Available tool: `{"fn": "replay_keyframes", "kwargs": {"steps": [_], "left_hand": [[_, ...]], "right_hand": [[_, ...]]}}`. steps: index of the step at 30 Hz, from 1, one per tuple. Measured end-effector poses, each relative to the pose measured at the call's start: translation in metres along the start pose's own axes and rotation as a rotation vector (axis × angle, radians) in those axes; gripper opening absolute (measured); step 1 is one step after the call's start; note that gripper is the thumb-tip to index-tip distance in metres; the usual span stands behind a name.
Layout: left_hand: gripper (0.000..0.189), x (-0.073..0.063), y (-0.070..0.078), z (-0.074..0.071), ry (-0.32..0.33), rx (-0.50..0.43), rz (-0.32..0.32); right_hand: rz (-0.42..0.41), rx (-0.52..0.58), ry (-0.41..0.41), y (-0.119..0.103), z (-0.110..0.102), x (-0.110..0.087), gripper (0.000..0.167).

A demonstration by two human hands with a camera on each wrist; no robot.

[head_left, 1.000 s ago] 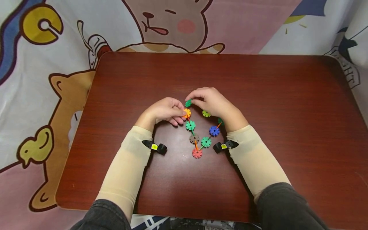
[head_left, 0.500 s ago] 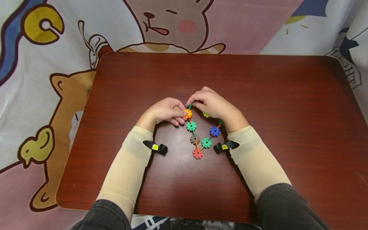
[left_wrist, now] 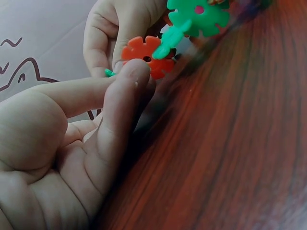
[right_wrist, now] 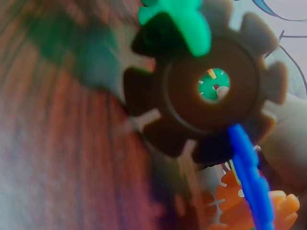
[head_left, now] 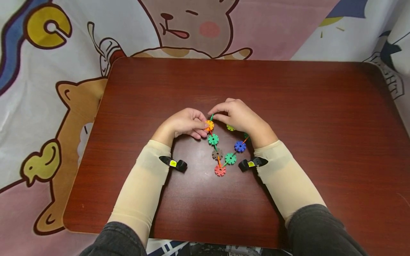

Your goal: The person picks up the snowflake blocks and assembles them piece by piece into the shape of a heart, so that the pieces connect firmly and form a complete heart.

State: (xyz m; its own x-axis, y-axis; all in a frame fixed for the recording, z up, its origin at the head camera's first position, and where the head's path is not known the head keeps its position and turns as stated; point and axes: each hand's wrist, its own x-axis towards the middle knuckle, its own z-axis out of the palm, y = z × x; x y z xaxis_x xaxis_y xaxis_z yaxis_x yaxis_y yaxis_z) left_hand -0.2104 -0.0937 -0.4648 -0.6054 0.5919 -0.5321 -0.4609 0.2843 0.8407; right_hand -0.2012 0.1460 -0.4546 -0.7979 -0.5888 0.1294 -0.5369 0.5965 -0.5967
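Note:
In the head view, my left hand [head_left: 186, 122] pinches an orange notched interlocking disc [head_left: 210, 125] between thumb and finger. My right hand [head_left: 238, 115] pinches a green notched disc [head_left: 212, 117], seen edge-on, right at the orange disc's top edge. From the orange disc a chain of linked discs runs toward me: green [head_left: 213, 139], grey-brown [head_left: 217, 154], then red [head_left: 220, 170]. It bends back through another green disc [head_left: 230, 158] and a blue disc [head_left: 240, 146]. A lime disc [head_left: 230, 127] is partly hidden by my right hand. A dark disc [right_wrist: 225, 110] looms close in the right wrist view.
The chain is over a brown wooden table [head_left: 304, 106] with rounded corners. Cartoon-printed cloth [head_left: 192, 28] hangs behind it and at the left. Black straps with small cameras sit on both wrists, over cream sleeves [head_left: 141, 185].
The green disc in my right hand has turned from showing its face to edge-on and come down to the orange disc. My left hand keeps its pinch nearly in place.

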Motion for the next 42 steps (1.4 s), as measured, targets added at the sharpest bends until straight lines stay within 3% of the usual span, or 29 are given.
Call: {"fn": "replay_keyframes", "kwargs": {"steps": [9,15,23,28,33,35,38,42], "left_hand": [[0.007,0.000,-0.001,-0.001,0.002,0.011,0.026],[0.005,-0.001,-0.001,-0.003,-0.035,0.024,0.052],[0.005,-0.003,0.002,-0.004,-0.075,0.077,0.065],[0.007,-0.001,0.005,0.000,-0.042,0.071,0.016],[0.010,0.000,0.004,0.004,-0.003,0.038,-0.032],[0.010,0.000,0.003,0.003,0.009,0.026,-0.039],[0.011,-0.001,0.003,0.003,0.018,0.014,-0.045],[0.012,-0.001,0.003,0.004,0.014,0.013,-0.044]], "right_hand": [[-0.119,-0.012,0.038,0.000,-0.001,-0.001,0.012],[-0.157,0.008,0.019,-0.001,-0.001,-0.001,0.012],[-0.272,-0.027,0.009,-0.005,-0.002,-0.001,0.015],[-0.119,0.005,0.000,-0.005,-0.010,-0.005,0.023],[0.244,0.108,0.204,0.006,-0.022,-0.014,0.026],[0.394,0.133,0.237,0.009,-0.022,-0.015,0.027],[0.501,0.151,0.194,0.014,-0.019,-0.016,0.029],[0.549,0.183,0.125,0.013,-0.015,-0.016,0.029]]}}
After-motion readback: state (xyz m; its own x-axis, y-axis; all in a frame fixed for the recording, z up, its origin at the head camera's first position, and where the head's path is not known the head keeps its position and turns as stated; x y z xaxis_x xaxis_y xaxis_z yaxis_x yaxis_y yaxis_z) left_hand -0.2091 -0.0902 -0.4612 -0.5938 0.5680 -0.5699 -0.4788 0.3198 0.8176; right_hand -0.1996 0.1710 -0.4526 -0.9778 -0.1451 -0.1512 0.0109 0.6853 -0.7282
